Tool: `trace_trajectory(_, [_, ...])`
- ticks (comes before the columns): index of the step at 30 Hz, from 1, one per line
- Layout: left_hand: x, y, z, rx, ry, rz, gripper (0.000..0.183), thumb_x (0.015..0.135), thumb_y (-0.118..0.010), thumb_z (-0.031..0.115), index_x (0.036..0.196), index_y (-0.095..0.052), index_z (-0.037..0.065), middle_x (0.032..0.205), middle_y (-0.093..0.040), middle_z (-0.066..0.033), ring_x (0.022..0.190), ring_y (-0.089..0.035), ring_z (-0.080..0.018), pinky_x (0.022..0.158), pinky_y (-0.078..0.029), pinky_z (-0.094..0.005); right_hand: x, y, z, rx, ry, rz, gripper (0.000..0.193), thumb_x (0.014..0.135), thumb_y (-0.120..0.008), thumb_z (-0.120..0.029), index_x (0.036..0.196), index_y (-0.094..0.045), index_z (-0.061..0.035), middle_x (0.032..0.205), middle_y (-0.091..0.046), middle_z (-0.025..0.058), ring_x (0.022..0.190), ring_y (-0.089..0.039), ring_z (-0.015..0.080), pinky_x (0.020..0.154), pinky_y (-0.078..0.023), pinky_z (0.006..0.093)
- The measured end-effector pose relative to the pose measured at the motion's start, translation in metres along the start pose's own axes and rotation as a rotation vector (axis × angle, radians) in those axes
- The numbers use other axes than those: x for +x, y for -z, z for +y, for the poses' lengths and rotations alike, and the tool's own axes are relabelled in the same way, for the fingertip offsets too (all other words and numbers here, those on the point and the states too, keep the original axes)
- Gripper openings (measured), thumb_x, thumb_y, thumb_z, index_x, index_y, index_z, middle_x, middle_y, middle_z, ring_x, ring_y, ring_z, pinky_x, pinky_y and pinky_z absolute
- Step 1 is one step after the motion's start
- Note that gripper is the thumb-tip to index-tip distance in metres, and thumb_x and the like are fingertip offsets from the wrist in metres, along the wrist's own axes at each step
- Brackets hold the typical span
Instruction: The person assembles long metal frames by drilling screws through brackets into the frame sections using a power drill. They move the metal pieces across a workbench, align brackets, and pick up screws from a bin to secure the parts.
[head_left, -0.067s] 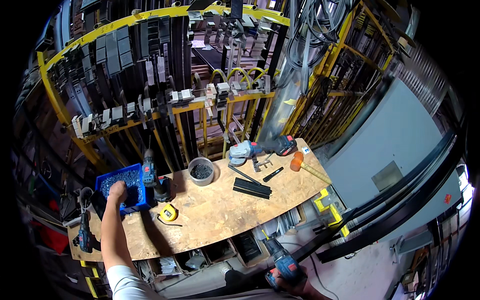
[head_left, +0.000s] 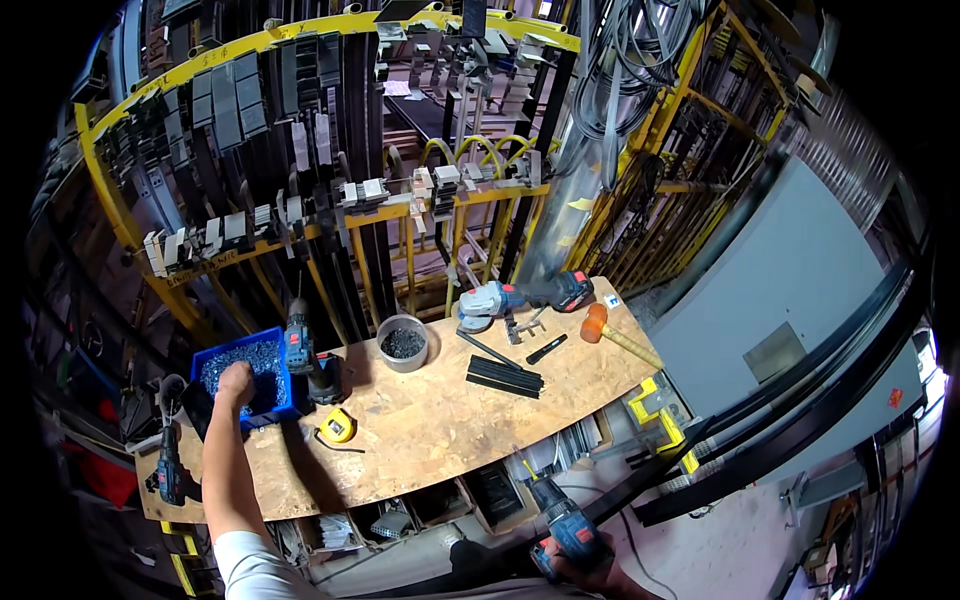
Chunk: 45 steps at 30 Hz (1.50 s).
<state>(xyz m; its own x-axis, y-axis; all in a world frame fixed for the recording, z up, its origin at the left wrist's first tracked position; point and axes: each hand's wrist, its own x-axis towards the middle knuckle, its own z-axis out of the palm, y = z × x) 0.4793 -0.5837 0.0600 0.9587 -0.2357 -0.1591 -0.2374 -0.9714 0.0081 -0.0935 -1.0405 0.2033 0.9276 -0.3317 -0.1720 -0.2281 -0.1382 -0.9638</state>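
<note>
My left hand (head_left: pixel 235 383) reaches into a blue plastic bin (head_left: pixel 294 400) at the left end of the bench. Its fingers are bunched together over the small metal screws (head_left: pixel 262 357) that fill the bin; whatever lies between them is hidden. Low in the picture, my right hand (head_left: pixel 590 578) grips a blue and black cordless drill (head_left: pixel 572 532), whose bit points up and left toward the bench edge. Beside the bin stands another cordless drill (head_left: pixel 299 340), and a yellow tape measure (head_left: pixel 338 425) lies close by.
On the wooden bench (head_left: pixel 420 440) are a tub of dark bits (head_left: pixel 402 344), an angle grinder (head_left: pixel 490 299), black strips (head_left: pixel 503 376), a marker (head_left: pixel 546 348) and a mallet (head_left: pixel 595 325). A third drill (head_left: pixel 171 474) sits far left. Yellow racks (head_left: pixel 400 208) rise behind; long dark profiles (head_left: pixel 800 405) cross the right.
</note>
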Motion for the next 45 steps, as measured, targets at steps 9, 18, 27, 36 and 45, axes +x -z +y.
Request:
trace_trajectory(9, [-0.002, -0.001, -0.001, -0.082, 0.088, 0.241, 0.018, 0.081, -0.064, 0.012, 0.089, -0.073, -0.002, 0.103, -0.071, -0.0286, 0.098, -0.07, -0.0461, 0.087, -0.057, -0.0513, -0.003, 0.002, 0.025, -0.04, 0.083, -0.075, 0.014, 0.09, -0.077, -0.014, 0.099, -0.07, -0.0063, 0.086, -0.07, -0.0001, 0.076, -0.066, 0.009, 0.071, -0.056, 0.0294])
trace_trajectory(18, [-0.128, 0.106, 0.083, -1.041, 0.171, 0.651, 0.038, 0.093, -0.062, 0.016, 0.059, -0.051, 0.002, 0.056, -0.048, -0.0001, 0.053, -0.038, -0.0092, 0.051, -0.03, -0.0304, -0.014, 0.022, 0.03, -0.31, 0.274, -0.122, 0.027, 0.08, -0.086, -0.01, 0.102, -0.07, -0.0057, 0.086, -0.072, 0.0039, 0.073, -0.069, 0.0138, 0.072, -0.057, 0.0297])
trace_trajectory(27, [-0.334, 0.09, 0.307, -2.278, 0.344, -0.106, 0.011, 0.097, -0.055, 0.012, 0.091, -0.061, 0.004, 0.075, -0.058, -0.0049, 0.061, -0.051, -0.0135, 0.052, -0.044, -0.0259, -0.062, 0.083, 0.06, -0.36, 0.584, -0.054, 0.065, 0.071, -0.091, -0.018, 0.126, -0.063, 0.0005, 0.103, -0.074, 0.0108, 0.087, -0.073, 0.0221, 0.08, -0.059, 0.0335])
trace_trajectory(36, [-0.481, 0.018, 0.545, -2.477, 0.391, -0.496, 0.015, 0.102, -0.059, 0.016, 0.094, -0.061, 0.003, 0.082, -0.065, -0.0078, 0.066, -0.057, -0.0159, 0.055, -0.046, -0.0269, -0.152, 0.195, 0.098, -0.216, 0.736, 0.01, 0.073, 0.076, -0.083, -0.011, 0.141, -0.053, 0.0041, 0.118, -0.072, 0.0184, 0.099, -0.074, 0.0313, 0.086, -0.059, 0.039])
trace_trajectory(45, [-0.569, 0.037, 0.645, -2.303, 0.409, -0.543, 0.022, 0.104, -0.055, 0.02, 0.095, -0.063, 0.002, 0.08, -0.065, -0.0092, 0.068, -0.059, -0.0163, 0.054, -0.047, -0.025, -0.222, 0.285, 0.138, -0.152, 0.512, -0.054, 0.065, 0.078, -0.079, -0.01, 0.138, -0.058, -0.001, 0.109, -0.073, 0.0161, 0.089, -0.074, 0.031, 0.081, -0.058, 0.0394])
